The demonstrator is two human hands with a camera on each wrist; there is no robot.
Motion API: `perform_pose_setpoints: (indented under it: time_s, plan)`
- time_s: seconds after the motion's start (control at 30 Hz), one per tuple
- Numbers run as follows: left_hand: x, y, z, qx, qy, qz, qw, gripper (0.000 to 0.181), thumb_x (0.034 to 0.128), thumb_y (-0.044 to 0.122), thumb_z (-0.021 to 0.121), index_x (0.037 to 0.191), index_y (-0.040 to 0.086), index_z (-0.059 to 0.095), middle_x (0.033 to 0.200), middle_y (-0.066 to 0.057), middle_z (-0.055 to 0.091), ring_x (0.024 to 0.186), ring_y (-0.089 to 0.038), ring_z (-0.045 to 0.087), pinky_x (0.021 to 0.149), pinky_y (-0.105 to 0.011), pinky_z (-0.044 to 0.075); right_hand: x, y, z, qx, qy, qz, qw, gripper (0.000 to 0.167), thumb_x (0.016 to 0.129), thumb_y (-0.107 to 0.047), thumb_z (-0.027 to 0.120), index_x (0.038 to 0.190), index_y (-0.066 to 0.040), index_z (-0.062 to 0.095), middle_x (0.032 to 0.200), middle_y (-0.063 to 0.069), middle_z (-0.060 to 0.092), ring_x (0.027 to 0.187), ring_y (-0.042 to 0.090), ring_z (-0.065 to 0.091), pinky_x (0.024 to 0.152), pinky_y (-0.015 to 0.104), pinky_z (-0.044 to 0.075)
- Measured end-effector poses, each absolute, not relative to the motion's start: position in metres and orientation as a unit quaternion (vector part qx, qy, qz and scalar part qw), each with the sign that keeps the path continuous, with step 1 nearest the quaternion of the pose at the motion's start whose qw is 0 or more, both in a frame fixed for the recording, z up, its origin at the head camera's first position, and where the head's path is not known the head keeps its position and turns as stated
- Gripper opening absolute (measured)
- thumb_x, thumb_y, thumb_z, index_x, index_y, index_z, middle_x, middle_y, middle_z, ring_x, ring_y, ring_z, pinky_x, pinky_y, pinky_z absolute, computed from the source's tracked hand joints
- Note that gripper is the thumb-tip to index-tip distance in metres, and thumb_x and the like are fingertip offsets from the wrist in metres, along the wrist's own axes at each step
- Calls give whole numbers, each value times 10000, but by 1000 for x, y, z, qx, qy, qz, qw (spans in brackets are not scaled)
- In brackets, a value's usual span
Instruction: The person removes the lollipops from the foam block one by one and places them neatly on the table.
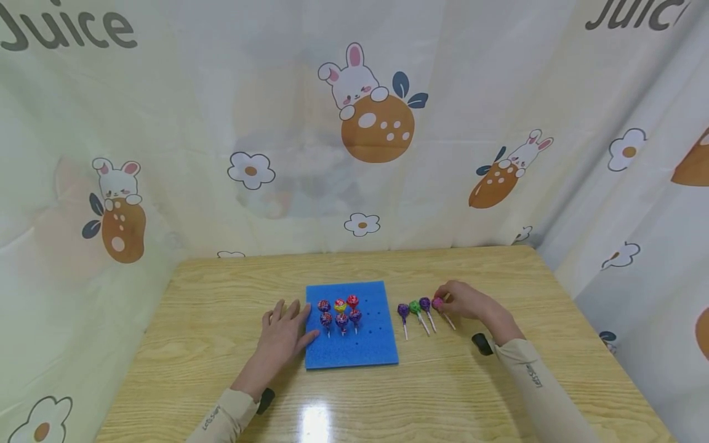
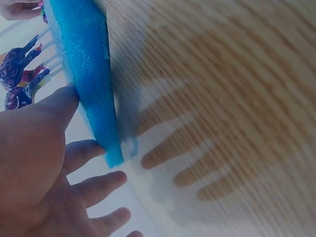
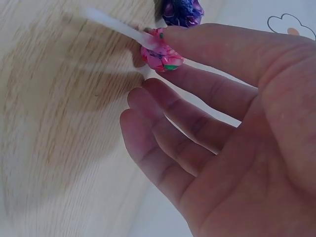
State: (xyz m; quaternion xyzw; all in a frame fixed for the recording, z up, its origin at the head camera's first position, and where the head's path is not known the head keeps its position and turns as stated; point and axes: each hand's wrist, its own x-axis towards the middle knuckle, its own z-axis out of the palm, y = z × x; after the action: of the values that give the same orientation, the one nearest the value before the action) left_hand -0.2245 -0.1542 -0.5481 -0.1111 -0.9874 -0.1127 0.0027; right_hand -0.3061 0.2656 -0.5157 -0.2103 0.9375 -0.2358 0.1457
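Observation:
A blue foam board (image 1: 354,357) lies on the table with rows of small holes. Several wrapped lollipops stand in its left part, among them a yellow-and-red lollipop (image 1: 340,306) and a red lollipop (image 1: 352,301). My left hand (image 1: 281,337), fingers spread, touches the board's left edge with thumb and index finger. On the right, my right hand (image 1: 468,301) pinches the head of a pink lollipop (image 3: 162,57) between thumb and index finger. Its white stick points away from the palm in the right wrist view. The other right fingers are loosely bent around nothing.
Between the board and my right hand lie a purple lollipop (image 1: 403,310), a green lollipop (image 1: 415,307) and another purple lollipop (image 1: 425,303), sticks toward me. A printed curtain (image 1: 299,123) hangs behind the wooden table (image 1: 232,277) and along both sides.

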Motion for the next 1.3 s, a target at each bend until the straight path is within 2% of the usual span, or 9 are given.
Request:
perform_pose_setpoints:
  time_s: [0.3,0.4,0.7,0.97,1.3]
  plan:
    - [-225,-155,-549,-107,-987,-115,3,636,976,511,593,1499,164,492,1553,-180,446,1468,-488,300,1135,-672,287,-308,268,-513,-197,942,-232,144,436,981,-195,652,1257,138,601,1226,290,657,1076,395,662,914,509,547]
    - [-225,-156,-550,-108,-988,-114,2,636,976,514,590,1500,167,491,1552,-178,448,1468,-487,301,1134,-671,288,-308,268,-512,-192,941,-238,147,459,996,-225,635,1273,139,592,1244,291,649,1094,403,655,932,523,536]
    - [-225,-156,-551,-114,-987,-113,5,630,979,508,588,1493,157,499,1546,-182,454,1461,-490,311,1122,-677,298,-308,265,-510,-174,940,-245,162,484,1002,-262,630,1308,110,579,1295,298,618,1152,421,630,954,531,525]
    - [-226,-154,-551,-108,-988,-111,-6,633,981,512,583,1503,166,487,1557,-179,439,1472,-485,292,1136,-677,284,-306,259,-505,-187,940,-241,155,423,1000,-188,626,1297,111,594,1269,262,643,1144,420,630,941,531,533]
    - [-225,-153,-550,-105,-988,-115,-9,636,980,510,584,1506,169,482,1563,-180,432,1478,-483,282,1143,-677,275,-303,252,-504,-190,944,-229,142,386,989,-134,623,1286,112,598,1268,288,618,1156,468,607,952,543,525]
